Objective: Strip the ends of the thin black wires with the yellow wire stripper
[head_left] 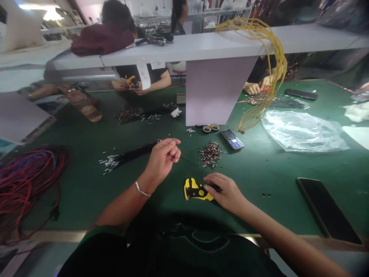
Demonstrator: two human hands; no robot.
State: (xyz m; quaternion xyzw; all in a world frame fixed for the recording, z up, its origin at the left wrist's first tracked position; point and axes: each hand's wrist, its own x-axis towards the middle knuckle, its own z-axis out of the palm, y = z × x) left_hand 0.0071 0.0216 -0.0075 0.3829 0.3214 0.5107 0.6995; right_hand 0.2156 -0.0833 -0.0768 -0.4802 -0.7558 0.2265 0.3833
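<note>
Between the thumb and fingers of my left hand is a thin black wire, its loose end pointing down to the right. My right hand rests at the handle end of a yellow and black wire stripper lying on the green table; its fingers are curved and apart, and whether they grip the handle is unclear. Just beyond lies a pile of small metal terminals. To the left of my left hand stretches a bundle of black wires with bright metal ends.
A keypad phone and tape rolls lie below the shelf support. Red wire coils fill the left side. Right are a plastic bag and a dark smartphone. Yellow wires hang from the shelf; co-workers sit opposite.
</note>
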